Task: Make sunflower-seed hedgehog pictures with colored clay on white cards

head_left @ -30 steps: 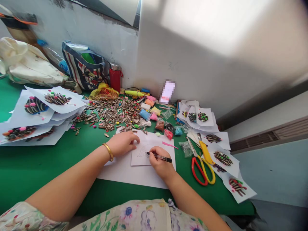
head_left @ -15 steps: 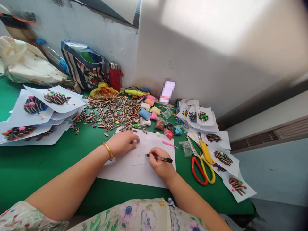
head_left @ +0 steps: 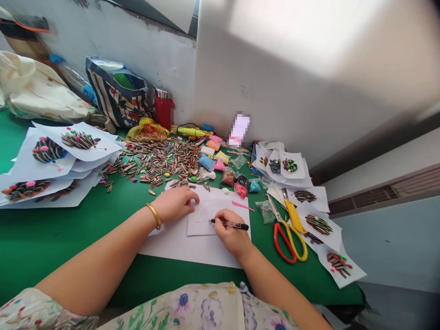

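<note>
Right hand (head_left: 232,233) grips pen (head_left: 235,225), tip at small sheet (head_left: 196,230) lying on larger sheet (head_left: 165,250). Left hand (head_left: 175,204) rests at its left, fingers loosely bent, gripping nothing. Seeds (head_left: 165,160) encroach on far edge; packets (head_left: 206,162) crowd beside; scissors (head_left: 284,245) lie right.

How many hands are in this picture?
2: the left hand rests on the large white paper; the right hand holds a black pen.
</note>
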A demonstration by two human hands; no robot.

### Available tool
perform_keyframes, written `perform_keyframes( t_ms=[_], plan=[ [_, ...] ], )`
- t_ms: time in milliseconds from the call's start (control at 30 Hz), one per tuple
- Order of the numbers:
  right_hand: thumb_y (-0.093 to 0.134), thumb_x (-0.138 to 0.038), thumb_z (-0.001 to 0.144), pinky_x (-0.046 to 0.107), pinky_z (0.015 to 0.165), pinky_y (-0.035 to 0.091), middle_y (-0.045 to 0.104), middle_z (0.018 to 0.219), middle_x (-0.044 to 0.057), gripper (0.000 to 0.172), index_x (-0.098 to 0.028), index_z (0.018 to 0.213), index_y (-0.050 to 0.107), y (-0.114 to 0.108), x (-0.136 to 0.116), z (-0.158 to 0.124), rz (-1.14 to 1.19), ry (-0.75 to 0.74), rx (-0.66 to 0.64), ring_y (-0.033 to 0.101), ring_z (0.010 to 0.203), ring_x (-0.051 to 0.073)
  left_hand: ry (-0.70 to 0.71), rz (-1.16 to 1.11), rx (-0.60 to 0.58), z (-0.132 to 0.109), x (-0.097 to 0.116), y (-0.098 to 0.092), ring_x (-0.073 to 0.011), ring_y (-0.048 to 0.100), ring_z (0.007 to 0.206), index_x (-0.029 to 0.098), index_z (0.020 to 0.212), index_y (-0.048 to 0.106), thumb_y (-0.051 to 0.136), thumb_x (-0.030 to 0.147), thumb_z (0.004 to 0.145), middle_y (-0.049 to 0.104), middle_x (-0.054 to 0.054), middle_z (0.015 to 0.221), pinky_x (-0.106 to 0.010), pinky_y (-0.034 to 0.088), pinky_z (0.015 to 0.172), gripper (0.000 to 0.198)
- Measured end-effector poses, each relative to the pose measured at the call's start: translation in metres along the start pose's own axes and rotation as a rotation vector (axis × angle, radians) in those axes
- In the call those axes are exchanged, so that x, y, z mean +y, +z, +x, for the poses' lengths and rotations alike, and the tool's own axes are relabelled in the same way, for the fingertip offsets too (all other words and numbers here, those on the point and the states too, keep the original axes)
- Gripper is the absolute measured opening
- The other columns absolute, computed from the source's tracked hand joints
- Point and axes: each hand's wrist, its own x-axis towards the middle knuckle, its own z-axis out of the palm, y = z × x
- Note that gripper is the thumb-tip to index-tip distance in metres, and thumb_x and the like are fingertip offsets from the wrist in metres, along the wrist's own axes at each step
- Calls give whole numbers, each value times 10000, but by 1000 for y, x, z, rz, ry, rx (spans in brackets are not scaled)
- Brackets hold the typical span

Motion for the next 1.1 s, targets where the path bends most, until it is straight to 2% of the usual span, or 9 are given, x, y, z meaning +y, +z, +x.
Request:
perform_keyframes(
  t_ms=[200,633,900,1100],
  plan=[
    [514,-219,811,259,616,422,628,712,8,120,-208,765,624,-4,4,0,5,16,43,565,669,159,15,10,7,-1,-1,0,-214,608,905,304,1030,691,601,316,794,655,-23,977,-283,425,725,253],
    [510,-204,798,256,593,408,606,675,1,118,-208,740,612,-4,2,-1,-27,28,18,550,644,155,19,4,5,-1,-1,0,-219,612,911,293,1035,695,604,320,792,658,-34,984,-291,438,738,261],
    [515,-210,830,257,648,429,634,738,2,123,-212,802,635,-3,0,0,-4,-10,-18,573,691,154,22,8,10,-1,-1,0,-217,611,907,294,1032,694,608,311,796,660,-32,985,-289,438,738,252],
    [519,-211,827,257,641,427,633,729,6,123,-210,781,633,-4,1,0,-16,5,8,574,693,160,23,10,12,-1,-2,1,-219,609,918,301,1027,693,607,308,798,661,-27,988,-291,434,736,244]
  ],
)
